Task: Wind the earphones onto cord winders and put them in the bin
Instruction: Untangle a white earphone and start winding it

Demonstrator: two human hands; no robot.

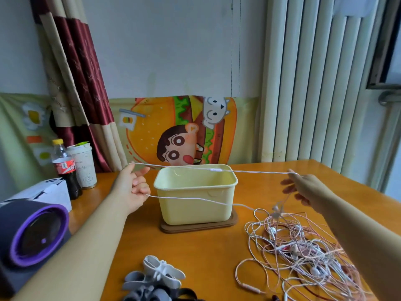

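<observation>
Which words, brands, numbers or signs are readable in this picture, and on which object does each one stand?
No text can be read with certainty.
Red label of the dark cola plastic bottle: white marks, too blurred to read.
White paper cup with lid: faint grey writing, too small to read.
White cardboard box: black marks, partly hidden, unreadable.
Colourful cartoon burger wall cloth: drawings only, no words seen.

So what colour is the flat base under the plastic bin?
Brown. The head view shows the flat base under the pale yellow plastic bin.
</observation>
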